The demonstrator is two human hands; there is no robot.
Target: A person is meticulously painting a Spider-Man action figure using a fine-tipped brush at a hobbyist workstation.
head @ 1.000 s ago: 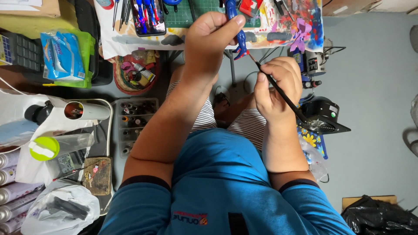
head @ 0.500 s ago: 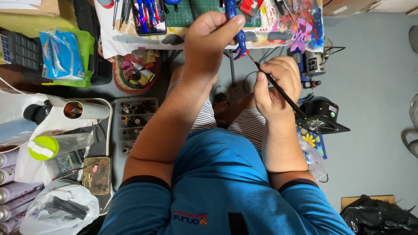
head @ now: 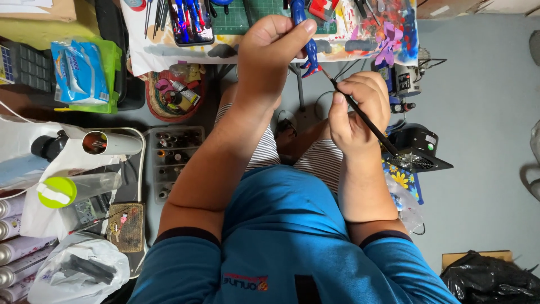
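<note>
My left hand (head: 273, 48) grips a small blue and red figure (head: 307, 53) by its body, held up in front of the table edge. My right hand (head: 360, 107) pinches a thin black paintbrush (head: 365, 121) like a pen. The brush tip touches the figure's lower leg. Both forearms rise from my lap, above a blue shirt and striped shorts.
A paint-stained work table (head: 360, 39) with a green cutting mat (head: 247, 17) and tools runs along the top. On the floor are a basket of small items (head: 171, 93), a tray of paint bottles (head: 171, 160), a small black fan (head: 419, 149), spray cans (head: 17, 247) and a black bag (head: 489, 278).
</note>
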